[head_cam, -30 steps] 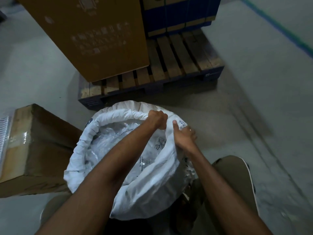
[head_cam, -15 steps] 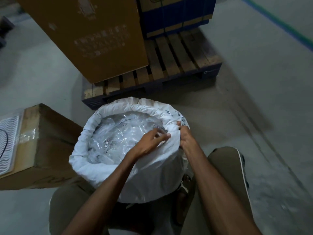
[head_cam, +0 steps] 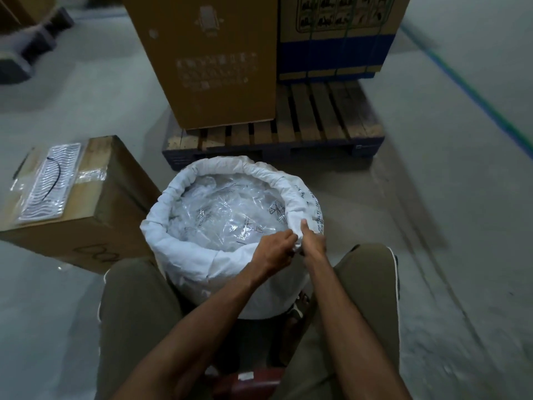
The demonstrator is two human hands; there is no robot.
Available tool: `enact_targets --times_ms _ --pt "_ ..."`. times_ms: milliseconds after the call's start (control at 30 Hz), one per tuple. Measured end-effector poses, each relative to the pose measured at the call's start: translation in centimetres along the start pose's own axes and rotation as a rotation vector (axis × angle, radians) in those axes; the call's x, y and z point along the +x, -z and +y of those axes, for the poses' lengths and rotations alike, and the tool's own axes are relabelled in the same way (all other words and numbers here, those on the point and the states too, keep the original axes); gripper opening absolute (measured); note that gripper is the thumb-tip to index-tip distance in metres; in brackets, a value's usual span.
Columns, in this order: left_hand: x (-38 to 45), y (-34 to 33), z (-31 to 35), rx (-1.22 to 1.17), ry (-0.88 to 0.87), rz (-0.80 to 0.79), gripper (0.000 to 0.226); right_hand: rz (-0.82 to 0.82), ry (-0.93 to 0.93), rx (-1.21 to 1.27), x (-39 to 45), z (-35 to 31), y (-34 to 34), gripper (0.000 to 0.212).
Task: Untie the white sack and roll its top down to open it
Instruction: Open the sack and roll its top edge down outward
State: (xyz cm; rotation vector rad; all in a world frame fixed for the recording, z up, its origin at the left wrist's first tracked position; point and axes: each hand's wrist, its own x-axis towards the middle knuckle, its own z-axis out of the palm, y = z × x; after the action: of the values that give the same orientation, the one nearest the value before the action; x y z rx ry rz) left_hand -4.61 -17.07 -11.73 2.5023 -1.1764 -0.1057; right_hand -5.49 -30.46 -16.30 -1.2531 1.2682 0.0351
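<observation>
Head view, looking down between our knees: the white sack (head_cam: 230,272) stands upright on the floor (head_cam: 432,226) just in front of us, at the centre of the frame, its mouth facing straight up. Both our hands meet on its rim at about four o'clock on that round opening, the part nearest us and slightly to our right. Our left hand (head_cam: 274,251) pinches the cloth edge from the inner side, fingers closed on the fabric; our right hand (head_cam: 313,243) grips the same fold from the outer side, thumb raised along the cuff. The two hands touch or nearly touch, so neither is clearly nearer. From there the rolled cuff (head_cam: 291,187) runs away from us round through three, twelve and nine o'clock. It looks thick and even on the far side, looser and flatter at six to seven o'clock. No tie is visible, so we judge the sack untied and the rolling nearly finished. Inside lies crinkled clear plastic liner (head_cam: 227,215) with dark printed marks. A wooden pallet (head_cam: 317,125) sits beyond at twelve o'clock, a cardboard box (head_cam: 101,226) at nine.
</observation>
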Motion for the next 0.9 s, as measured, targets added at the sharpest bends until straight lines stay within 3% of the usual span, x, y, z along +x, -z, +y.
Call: enact_targets --times_ms 67,167,233,300,333,400,433,500,600,733,767,900 --pt "-1.1 -0.4 0.0 0.055 -0.049 0.009 0.03 -0.012 0.007 0.029 1.7 0.8 -0.2 0.073" --pt "-2.2 0.3 -0.7 -0.114 0.019 -0.055 0.044 -0.032 -0.023 0.135 4.9 2.2 -0.7 0.051" --pt "-2.9 1.7 -1.8 -0.34 0.114 -0.087 0.053 -0.093 -0.092 0.215 8.3 3.5 -1.2 0.063" --pt "-3.5 3.2 -3.6 -0.502 0.176 -0.1 0.051 -0.166 -0.142 0.265 3.8 1.8 -0.7 0.073" --pt "-3.9 3.9 -4.5 -0.508 0.195 -0.126 0.052 -0.229 -0.144 0.282 0.4 0.6 -0.2 0.064" --pt "-4.5 4.5 -6.0 -0.392 0.247 -0.209 0.061 -0.288 -0.081 0.321 -6.3 -1.5 1.0 0.036" --pt "-4.6 4.4 -6.4 -0.312 0.263 -0.253 0.064 -0.303 -0.061 0.332 -7.0 -1.5 1.1 0.032" --pt "-4.7 4.0 -6.6 -0.231 0.239 -0.316 0.063 -0.363 -0.073 0.433 -7.0 -0.6 1.0 0.051" --pt "-4.5 3.4 -5.3 -0.212 0.172 -0.3 0.048 -0.312 -0.084 0.448 -6.7 0.4 0.4 0.071" --pt "-4.8 2.1 -2.6 -0.118 0.081 -0.172 0.026 -0.012 -0.03 0.152 -7.2 3.0 -0.8 0.108" --pt "-5.1 1.6 -2.3 -0.076 0.063 -0.151 0.023 0.016 -0.038 0.087 -7.8 3.6 -0.8 0.108" --pt "-7.5 0.2 -1.8 0.083 -0.129 -0.067 0.025 -0.087 -0.026 0.217 -8.9 4.6 -0.4 0.062"
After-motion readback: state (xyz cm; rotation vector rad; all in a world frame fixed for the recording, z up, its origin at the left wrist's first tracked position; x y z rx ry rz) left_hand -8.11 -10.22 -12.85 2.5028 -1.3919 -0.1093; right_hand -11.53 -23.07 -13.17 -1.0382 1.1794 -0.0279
